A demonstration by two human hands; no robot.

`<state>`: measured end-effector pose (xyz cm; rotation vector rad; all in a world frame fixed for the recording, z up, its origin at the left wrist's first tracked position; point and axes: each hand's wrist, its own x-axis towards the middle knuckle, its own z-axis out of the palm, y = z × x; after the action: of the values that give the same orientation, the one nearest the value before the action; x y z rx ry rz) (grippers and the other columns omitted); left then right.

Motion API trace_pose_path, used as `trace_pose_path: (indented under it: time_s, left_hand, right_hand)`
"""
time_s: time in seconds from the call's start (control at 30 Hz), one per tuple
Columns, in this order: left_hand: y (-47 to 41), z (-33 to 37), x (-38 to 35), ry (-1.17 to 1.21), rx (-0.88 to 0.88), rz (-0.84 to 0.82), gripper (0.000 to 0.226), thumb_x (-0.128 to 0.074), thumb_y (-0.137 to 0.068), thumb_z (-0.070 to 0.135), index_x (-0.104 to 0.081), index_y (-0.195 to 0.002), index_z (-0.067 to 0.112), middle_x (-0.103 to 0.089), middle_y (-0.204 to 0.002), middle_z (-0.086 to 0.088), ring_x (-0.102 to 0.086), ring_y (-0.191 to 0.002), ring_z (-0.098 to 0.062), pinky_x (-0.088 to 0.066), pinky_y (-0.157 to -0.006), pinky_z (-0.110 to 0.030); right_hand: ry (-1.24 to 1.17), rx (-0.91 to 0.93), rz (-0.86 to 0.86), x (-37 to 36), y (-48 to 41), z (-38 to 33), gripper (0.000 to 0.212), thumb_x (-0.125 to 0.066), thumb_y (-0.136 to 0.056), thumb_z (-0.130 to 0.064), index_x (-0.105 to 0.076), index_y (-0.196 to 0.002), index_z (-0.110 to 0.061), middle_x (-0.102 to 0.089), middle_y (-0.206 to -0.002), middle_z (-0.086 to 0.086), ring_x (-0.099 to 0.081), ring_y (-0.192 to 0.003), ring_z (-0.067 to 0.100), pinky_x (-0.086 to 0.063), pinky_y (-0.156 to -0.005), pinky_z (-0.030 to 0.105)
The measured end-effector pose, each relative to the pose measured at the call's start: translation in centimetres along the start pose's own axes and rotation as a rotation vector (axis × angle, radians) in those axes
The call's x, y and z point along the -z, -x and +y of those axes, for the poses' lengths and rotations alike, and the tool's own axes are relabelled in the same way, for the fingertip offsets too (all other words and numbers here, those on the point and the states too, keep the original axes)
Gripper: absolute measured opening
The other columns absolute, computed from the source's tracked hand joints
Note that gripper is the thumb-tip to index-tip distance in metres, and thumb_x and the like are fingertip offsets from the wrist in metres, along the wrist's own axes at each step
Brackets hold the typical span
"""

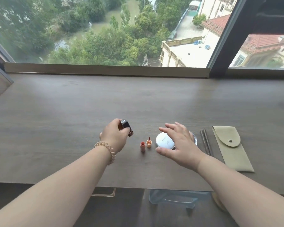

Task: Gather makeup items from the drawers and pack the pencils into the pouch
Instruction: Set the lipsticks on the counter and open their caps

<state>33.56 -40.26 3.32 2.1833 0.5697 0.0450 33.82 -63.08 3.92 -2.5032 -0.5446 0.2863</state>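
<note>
Facing a window, desk (56, 112) (dark wood) bears pouch (231, 149).

Dark wooden desk (56, 112) bears two small bottles (145, 145), white compact (165, 141), two pencils (206, 141), olive pouch (231, 148)

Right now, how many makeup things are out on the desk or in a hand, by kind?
Pencils: 2
Small lip tint bottles: 2
White compact: 1
Pouch: 1
Dark lipstick case in left hand: 1
Total: 7
</note>
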Motion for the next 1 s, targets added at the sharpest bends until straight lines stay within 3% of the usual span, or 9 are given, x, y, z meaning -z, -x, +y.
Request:
trace_pose_path:
  time_s: [0.1, 0.27, 0.37, 0.47, 0.57, 0.63, 0.73, 0.87, 1.0]
  left_hand:
    - [1.2, 2.3, 3.1, 0.325, -0.034, -0.059, 0.005, -0.065, -0.077, 0.021, -0.061, -0.073, 0.020, -0.055, -0.062, 0.004, -0.045, -0.056, -0.017, -0.037, -0.054, -0.028]
    - [3.4, 6.0, 6.0, 0.514, -0.128, -0.197, 0.011, -0.064, -0.078, 0.007, -0.064, -0.088, 0.001, -0.063, -0.083, -0.013, -0.054, -0.077, -0.019, -0.043, -0.070, -0.026]
    - [4.2, 7.3, 6.8, 0.530, -0.164, -0.207, 0.015, -0.066, -0.074, 0.013, -0.066, -0.084, 0.002, -0.068, -0.079, -0.010, -0.061, -0.074, -0.014, -0.048, -0.072, -0.027]
    - [4.5, 7.8, 7.1, 0.526, -0.174, -0.169, 0.009, -0.066, -0.083, 0.012, -0.069, -0.076, 0.008, -0.069, -0.071, -0.002, -0.062, -0.065, -0.009, -0.049, -0.064, -0.020]
    - [4.7, 8.1, 7.2, 0.517, -0.173, -0.118, 0.019, -0.067, -0.084, 0.020, -0.068, -0.065, 0.016, -0.067, -0.056, 0.010, -0.060, -0.056, -0.001, -0.046, -0.056, -0.012]
    - [4.7, 8.1, 7.1, 0.486, -0.154, -0.074, 0.024, -0.068, -0.083, 0.023, -0.068, -0.060, 0.018, -0.065, -0.054, 0.011, -0.058, -0.056, -0.002, -0.046, -0.058, -0.016]
    - [4.5, 7.8, 7.1, 0.472, -0.156, -0.015, 0.024, -0.070, -0.080, 0.031, -0.069, -0.058, 0.020, -0.065, -0.062, -0.002, -0.055, -0.064, -0.016, -0.044, -0.064, -0.033]
    - [5.0, 8.0, 6.6, 0.435, -0.178, 0.031, 0.026, -0.068, -0.081, 0.033, -0.068, -0.063, 0.014, -0.061, -0.065, -0.009, -0.051, -0.062, -0.019, -0.041, -0.058, -0.030]
    - [2.9, 9.1, 11.2, 0.818, 0.034, 0.448, 0.022, -0.061, -0.087, 0.034, -0.061, -0.071, 0.018, -0.060, -0.070, 0.000, -0.051, -0.061, -0.011, -0.039, -0.051, -0.017]
  right_hand:
    - [-0.069, 0.025, 0.087, 1.3, -1.0, -2.5, 0.073, -0.039, -0.071, -0.072, -0.044, -0.135, -0.036, -0.041, -0.142, -0.016, -0.006, -0.142, 0.008, -0.004, -0.109, 0.031]
    - [-0.146, 0.132, 0.140, 2.7, -2.5, -7.6, 0.060, -0.057, -0.071, -0.066, -0.054, -0.124, -0.039, -0.062, -0.110, -0.021, -0.027, -0.134, 0.004, -0.010, -0.107, 0.027]
    - [-0.115, 0.208, 0.272, 2.8, -2.9, -9.7, 0.042, -0.065, -0.067, -0.061, -0.065, -0.102, -0.037, -0.065, -0.091, -0.022, -0.048, -0.114, 0.002, -0.017, -0.108, 0.036]
    - [-0.059, 0.226, 0.402, 2.5, -3.0, -10.4, 0.024, -0.065, -0.075, -0.052, -0.068, -0.083, -0.030, -0.068, -0.083, -0.014, -0.055, -0.103, 0.006, -0.013, -0.105, 0.032]
    - [-0.012, 0.231, 0.479, 2.0, -2.9, -10.7, 0.023, -0.058, -0.077, -0.049, -0.069, -0.083, -0.029, -0.069, -0.078, -0.011, -0.057, -0.109, 0.013, -0.012, -0.104, 0.033]
    - [0.014, 0.232, 0.491, 1.7, -2.9, -10.7, 0.024, -0.057, -0.079, -0.047, -0.070, -0.090, -0.031, -0.069, -0.078, -0.012, -0.056, -0.114, 0.016, -0.010, -0.106, 0.036]
    - [0.061, 0.245, 0.494, 1.4, -3.0, -10.3, 0.024, -0.054, -0.081, -0.044, -0.069, -0.093, -0.029, -0.069, -0.074, -0.011, -0.053, -0.123, 0.016, -0.002, -0.110, 0.038]
    - [0.105, 0.274, 0.506, 1.4, -3.8, -10.1, 0.023, -0.057, -0.081, -0.042, -0.069, -0.094, -0.028, -0.069, -0.069, -0.011, -0.055, -0.123, 0.015, -0.002, -0.110, 0.038]
    - [0.165, 0.087, 0.449, 0.8, -2.6, -4.5, 0.022, -0.057, -0.077, -0.041, -0.069, -0.086, -0.026, -0.072, -0.079, -0.010, -0.056, -0.122, 0.016, -0.001, -0.108, 0.033]
